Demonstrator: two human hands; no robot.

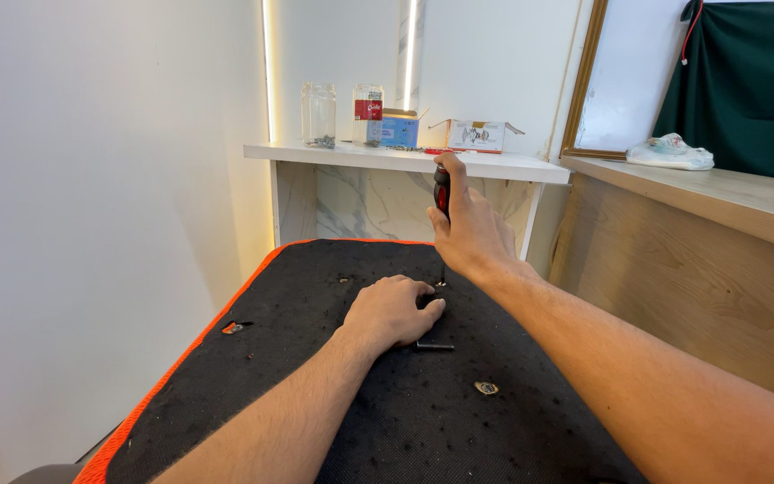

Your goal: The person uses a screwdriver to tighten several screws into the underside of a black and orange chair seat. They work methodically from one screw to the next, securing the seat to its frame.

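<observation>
Black mesh pad with orange trim point(226, 376) under both hands: right hand point(469, 235) fisted around upright red-black screwdriver point(442, 193), tip at pad, left hand point(392, 310) curled beside it, hiding the spot, hex key point(434, 345) just beside, jars point(319, 115) and boxes point(477, 135) on shelf behind.

Right hand point(472, 235) around upright screwdriver point(442, 193), left hand point(393, 309) flat on black mat point(315, 394).

Two glass jars point(319, 115) on white shelf point(405, 159), blue box point(396, 131), white box point(477, 135), dark green cloth point(750, 85), wooden counter point(727, 193)
</observation>
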